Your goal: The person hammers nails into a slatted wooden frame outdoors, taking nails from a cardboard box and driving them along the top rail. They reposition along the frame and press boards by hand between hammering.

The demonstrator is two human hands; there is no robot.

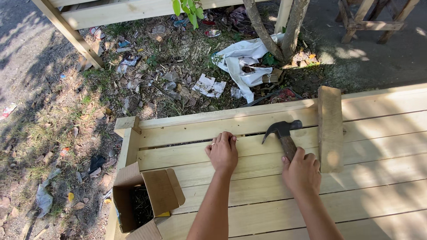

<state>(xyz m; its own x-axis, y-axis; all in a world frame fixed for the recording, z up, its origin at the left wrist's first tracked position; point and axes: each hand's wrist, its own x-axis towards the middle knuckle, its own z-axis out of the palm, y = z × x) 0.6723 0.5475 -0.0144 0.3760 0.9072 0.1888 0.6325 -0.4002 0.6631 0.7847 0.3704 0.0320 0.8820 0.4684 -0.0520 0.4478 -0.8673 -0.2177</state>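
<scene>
The slatted wooden panel (275, 195) carried everything, and places here are given from it. On its upper slats the right hand (302, 171) was closed round the handle of a claw hammer (283, 133), whose head rested on the wood; the left hand (222, 152) lay beside it with fingertips pinched as if on a small nail, too small to make out. A glancing blow could have caught those fingers, being so near the hammer head. A loose wooden block (330, 129) lay across the slats just right of the hammer and might have crowded the swing. An open cardboard box (147, 200) of nails sat at the panel's lower left corner, liable to tip off. Beyond the far edge lay littered ground and a crumpled white sheet (244, 62)
</scene>
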